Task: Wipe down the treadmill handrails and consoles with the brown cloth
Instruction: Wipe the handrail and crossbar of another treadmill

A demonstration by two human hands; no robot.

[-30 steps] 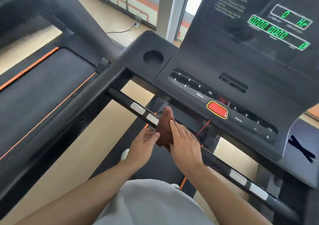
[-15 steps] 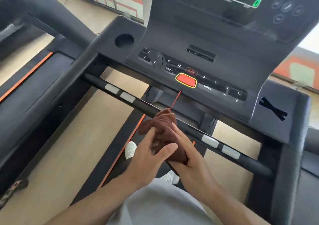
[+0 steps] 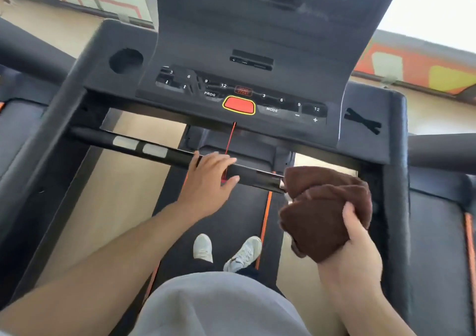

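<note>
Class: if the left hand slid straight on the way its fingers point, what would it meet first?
Probably the red cord, just beyond the left hand on the handrail; the console is farther on. Depth unclear.

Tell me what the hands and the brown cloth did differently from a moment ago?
Both hands were bunched together on the brown cloth at the middle of the front handrail. Now the right hand alone grips the cloth and has carried it rightward along the bar. The left hand let go of it and rests open on the bar. The red button and its cord look unchanged.
</note>
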